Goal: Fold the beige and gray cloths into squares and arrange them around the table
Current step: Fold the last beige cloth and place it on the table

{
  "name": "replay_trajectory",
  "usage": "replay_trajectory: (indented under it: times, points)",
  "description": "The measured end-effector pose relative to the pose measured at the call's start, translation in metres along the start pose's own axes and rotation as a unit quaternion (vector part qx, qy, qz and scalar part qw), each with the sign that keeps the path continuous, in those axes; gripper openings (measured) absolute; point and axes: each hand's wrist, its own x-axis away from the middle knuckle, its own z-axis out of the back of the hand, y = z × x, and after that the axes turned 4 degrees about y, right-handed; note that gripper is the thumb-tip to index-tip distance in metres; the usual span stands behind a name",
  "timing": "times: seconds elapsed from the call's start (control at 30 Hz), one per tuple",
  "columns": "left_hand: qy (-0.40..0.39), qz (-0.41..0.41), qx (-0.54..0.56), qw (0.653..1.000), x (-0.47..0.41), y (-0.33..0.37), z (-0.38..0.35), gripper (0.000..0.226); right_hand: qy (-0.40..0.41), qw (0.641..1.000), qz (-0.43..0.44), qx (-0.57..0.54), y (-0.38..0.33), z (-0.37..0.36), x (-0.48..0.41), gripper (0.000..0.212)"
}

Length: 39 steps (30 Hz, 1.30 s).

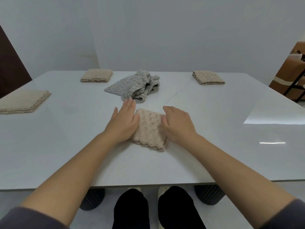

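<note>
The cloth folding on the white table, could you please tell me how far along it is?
Done: three folded beige textured cloth squares sit placed, at the left edge, far left and far right. In hand: the left hand and right hand press flat a fourth folded beige cloth. Left: the crumpled gray textured cloths lie unfolded mid-table.

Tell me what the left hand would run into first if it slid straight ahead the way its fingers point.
Most likely the crumpled gray cloth. The left hand lies flat on the beige cloth, fingers pointing away from the person, their tips nearly at the gray cloth's near edge. Whether they already touch it is unclear.
</note>
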Motion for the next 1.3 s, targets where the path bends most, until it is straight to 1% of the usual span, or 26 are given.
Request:
replay_trajectory:
  times: [0.07, 0.1, 0.2, 0.27, 0.5, 0.7, 0.87, 0.93, 0.97, 1.03, 1.1, 1.13, 1.3]
  points:
    - [-0.031, -0.024, -0.002, 0.999, -0.01, -0.001, -0.001, 0.057, -0.064, 0.998, -0.018, -0.008, -0.017, -0.013, 0.001, 0.057]
    - [-0.055, -0.042, -0.008, 0.998, -0.014, -0.002, -0.003, 0.056, -0.081, 0.996, -0.027, -0.008, -0.023, -0.02, 0.0, 0.06]
    - [-0.13, -0.077, -0.058, 0.987, -0.016, -0.006, -0.015, 0.057, -0.096, 0.992, -0.075, 0.011, -0.025, -0.036, -0.002, 0.065]
    - [-0.136, -0.081, -0.078, 0.984, -0.014, -0.008, -0.02, 0.058, -0.095, 0.991, -0.087, 0.029, -0.023, -0.043, 0.0, 0.066]
    - [-0.128, -0.075, -0.121, 0.982, -0.012, -0.004, -0.024, 0.059, -0.106, 0.992, -0.065, 0.025, -0.017, -0.046, -0.005, 0.066]
    - [-0.121, -0.037, -0.121, 0.985, -0.007, 0.002, -0.024, 0.059, -0.124, 0.992, -0.034, 0.017, -0.012, -0.042, -0.007, 0.065]
    - [-0.093, 0.088, -0.109, 0.986, 0.01, 0.027, -0.03, 0.062, -0.183, 0.982, 0.056, -0.003, 0.007, -0.016, -0.016, 0.062]
    - [-0.079, 0.108, -0.099, 0.986, 0.013, 0.033, -0.026, 0.063, -0.183, 0.981, 0.069, -0.021, 0.008, -0.006, -0.019, 0.061]
    - [-0.066, 0.101, -0.093, 0.988, 0.014, 0.033, -0.022, 0.062, -0.175, 0.982, 0.072, -0.031, 0.006, -0.003, -0.019, 0.06]
    - [-0.05, 0.044, -0.099, 0.993, 0.011, 0.027, -0.015, 0.059, -0.164, 0.983, 0.08, -0.023, -0.001, -0.003, -0.016, 0.059]
    - [-0.076, -0.022, -0.114, 0.99, 0.01, 0.02, -0.014, 0.056, -0.164, 0.983, 0.086, 0.012, -0.008, -0.012, -0.008, 0.058]
    - [-0.094, -0.037, -0.12, 0.988, 0.011, 0.018, -0.015, 0.056, -0.163, 0.983, 0.084, 0.027, -0.009, -0.019, -0.004, 0.058]
    - [-0.121, -0.044, -0.16, 0.979, 0.005, 0.018, -0.02, 0.056, -0.136, 0.987, 0.062, 0.058, -0.007, -0.034, 0.005, 0.06]
